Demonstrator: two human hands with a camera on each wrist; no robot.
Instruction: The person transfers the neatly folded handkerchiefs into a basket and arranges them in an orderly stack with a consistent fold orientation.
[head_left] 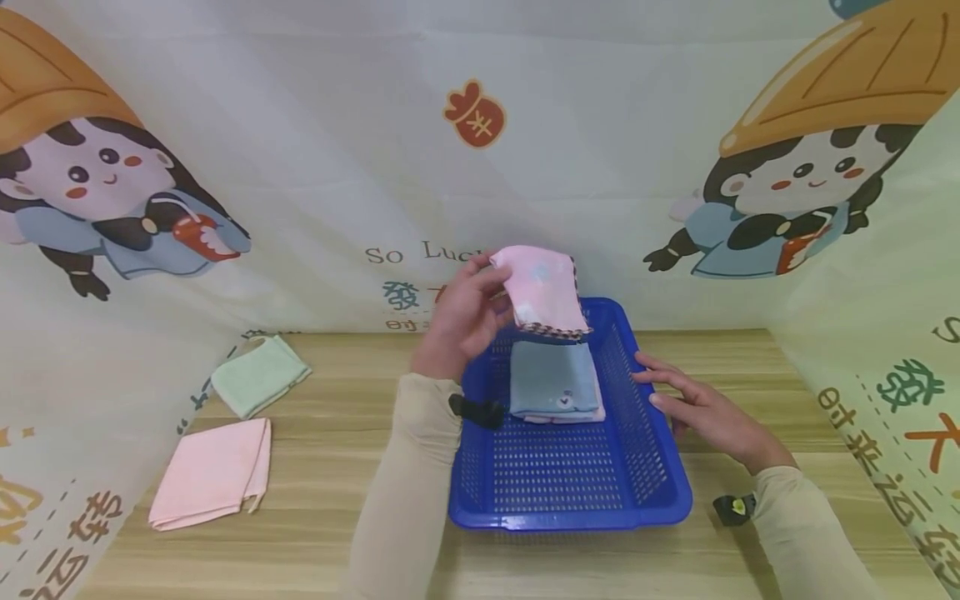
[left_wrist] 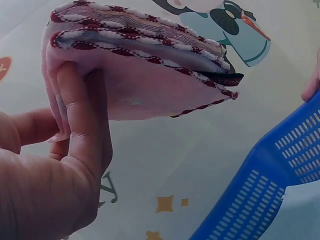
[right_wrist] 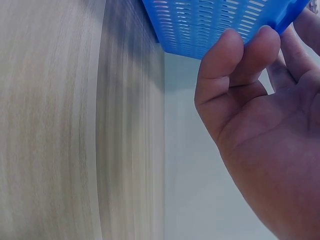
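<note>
My left hand (head_left: 468,312) pinches a folded pink small towel (head_left: 546,287) by its left side, above the far end of a blue plastic basket (head_left: 570,521). In the left wrist view, the towel's folded layers (left_wrist: 135,95) have dark red and white stitched edges, and a dark label sticks out. Inside the basket, a folded blue-grey towel (head_left: 551,375) with a small white motif lies on top of a pinkish one. My right hand (head_left: 712,412) touches the basket's right rim with loosely bent fingers; the right wrist view shows its fingertips against the outer wall (right_wrist: 200,25).
On the left of the wooden table (head_left: 337,467) lie a folded light green towel (head_left: 258,375) and, nearer, a folded pink towel (head_left: 213,475). A printed cloth backdrop (head_left: 337,150) stands behind and along both sides of the table.
</note>
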